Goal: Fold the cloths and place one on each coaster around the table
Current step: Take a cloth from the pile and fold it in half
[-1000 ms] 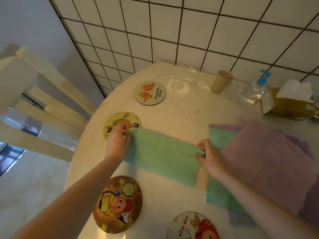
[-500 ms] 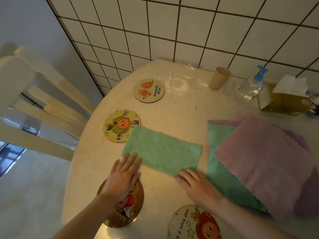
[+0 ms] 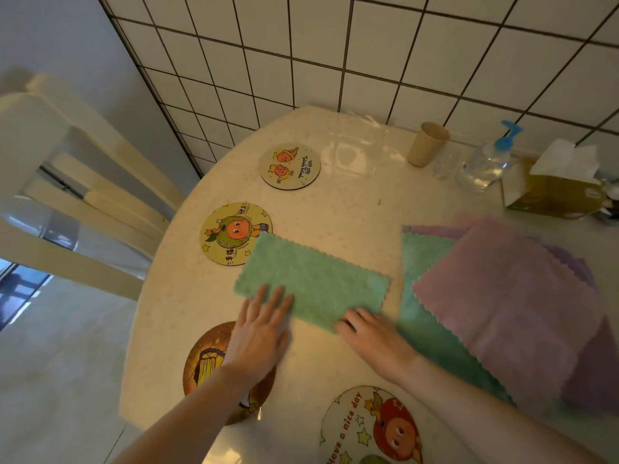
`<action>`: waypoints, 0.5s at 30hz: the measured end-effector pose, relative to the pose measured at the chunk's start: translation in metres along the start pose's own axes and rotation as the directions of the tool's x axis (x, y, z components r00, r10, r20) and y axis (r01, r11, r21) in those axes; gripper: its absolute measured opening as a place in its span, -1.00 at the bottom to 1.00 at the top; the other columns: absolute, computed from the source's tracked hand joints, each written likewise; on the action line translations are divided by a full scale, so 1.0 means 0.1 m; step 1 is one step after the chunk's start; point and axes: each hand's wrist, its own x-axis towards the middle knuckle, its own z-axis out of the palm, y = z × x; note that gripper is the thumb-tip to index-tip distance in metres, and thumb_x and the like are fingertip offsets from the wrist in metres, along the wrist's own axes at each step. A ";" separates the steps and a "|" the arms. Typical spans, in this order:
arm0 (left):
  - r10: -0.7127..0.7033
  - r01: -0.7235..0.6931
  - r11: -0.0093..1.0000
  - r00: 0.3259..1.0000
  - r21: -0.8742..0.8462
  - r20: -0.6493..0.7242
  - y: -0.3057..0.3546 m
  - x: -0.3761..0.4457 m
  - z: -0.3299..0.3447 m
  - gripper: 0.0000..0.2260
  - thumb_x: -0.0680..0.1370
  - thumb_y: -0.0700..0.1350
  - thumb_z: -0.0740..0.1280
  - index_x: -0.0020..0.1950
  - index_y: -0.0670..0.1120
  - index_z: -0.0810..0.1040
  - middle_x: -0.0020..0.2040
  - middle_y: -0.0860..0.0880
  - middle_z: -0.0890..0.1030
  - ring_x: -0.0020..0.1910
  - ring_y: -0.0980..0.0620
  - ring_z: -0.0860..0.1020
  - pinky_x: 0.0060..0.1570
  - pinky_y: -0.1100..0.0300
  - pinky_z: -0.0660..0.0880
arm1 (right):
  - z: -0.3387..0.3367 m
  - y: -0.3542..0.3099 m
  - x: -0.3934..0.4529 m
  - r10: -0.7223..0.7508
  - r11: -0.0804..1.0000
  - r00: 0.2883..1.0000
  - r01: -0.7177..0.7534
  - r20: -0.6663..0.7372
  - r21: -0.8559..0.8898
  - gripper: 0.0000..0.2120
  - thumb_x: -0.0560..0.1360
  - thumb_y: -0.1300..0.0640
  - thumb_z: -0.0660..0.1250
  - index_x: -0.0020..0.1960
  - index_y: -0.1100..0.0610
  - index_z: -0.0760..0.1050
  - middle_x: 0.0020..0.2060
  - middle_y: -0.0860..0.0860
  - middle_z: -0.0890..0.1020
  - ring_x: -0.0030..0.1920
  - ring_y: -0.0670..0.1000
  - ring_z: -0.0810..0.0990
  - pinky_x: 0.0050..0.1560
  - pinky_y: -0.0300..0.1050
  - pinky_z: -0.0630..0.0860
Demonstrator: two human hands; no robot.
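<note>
A green cloth point(image 3: 315, 279), folded in half into a rectangle, lies flat in the middle of the table. My left hand point(image 3: 259, 333) rests flat with spread fingers on its near left corner. My right hand point(image 3: 371, 336) presses its near right corner, fingertips curled at the edge. To the right lies a pile of unfolded cloths: pink point(image 3: 512, 309) on top, another green one point(image 3: 422, 316) under it, purple point(image 3: 569, 262) beneath. Round picture coasters lie along the table edge: yellow point(image 3: 231, 229), pale point(image 3: 289, 165), brown point(image 3: 204, 360) partly under my left hand, and one at the near edge point(image 3: 368, 426).
At the back by the tiled wall stand a beige cup point(image 3: 427, 144), a clear pump bottle point(image 3: 485, 162) with a blue top and a tissue box point(image 3: 556, 192). A white chair point(image 3: 67, 182) stands left of the round table point(image 3: 351, 202).
Both hands pulled back from the cloth's far edge to its near edge, having folded it in half. Since half a second ago they have barely moved.
</note>
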 end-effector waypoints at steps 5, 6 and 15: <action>0.163 -0.163 0.985 0.987 -0.049 -0.002 0.38 0.10 0.12 -0.39 0.50 0.06 0.30 0.52 0.01 0.21 0.49 0.00 0.31 0.49 -0.07 0.24 0.41 -0.05 0.27 | -0.08 -0.17 -0.06 0.014 0.988 0.995 0.001 -0.097 0.152 -0.54 0.37 0.42 0.27 0.19 0.09 0.35 0.07 -0.03 0.41 0.09 -0.01 0.44 0.02 -0.02 0.51; 0.176 -0.175 0.982 0.984 -0.063 0.004 0.41 0.09 0.12 -0.39 0.48 0.06 0.34 0.50 0.01 0.25 0.46 0.01 0.36 0.45 -0.06 0.31 0.37 -0.03 0.33 | -0.10 -0.24 -0.13 0.008 0.982 0.992 0.016 -0.126 0.187 -0.57 0.38 0.38 0.29 0.18 0.07 0.37 0.05 -0.05 0.43 0.03 -0.05 0.47 0.02 -0.14 0.48; 0.542 -0.541 0.840 0.838 -0.041 0.065 0.24 -0.35 0.15 -0.44 0.38 -0.06 0.45 0.38 -0.01 0.46 0.35 0.00 0.50 0.35 -0.02 0.45 0.29 0.01 0.44 | -0.04 -0.16 -0.48 -0.184 0.975 0.978 0.195 -0.100 0.105 -0.40 0.34 0.44 0.32 0.35 0.15 0.36 0.28 0.05 0.48 0.28 0.02 0.45 0.27 -0.13 0.44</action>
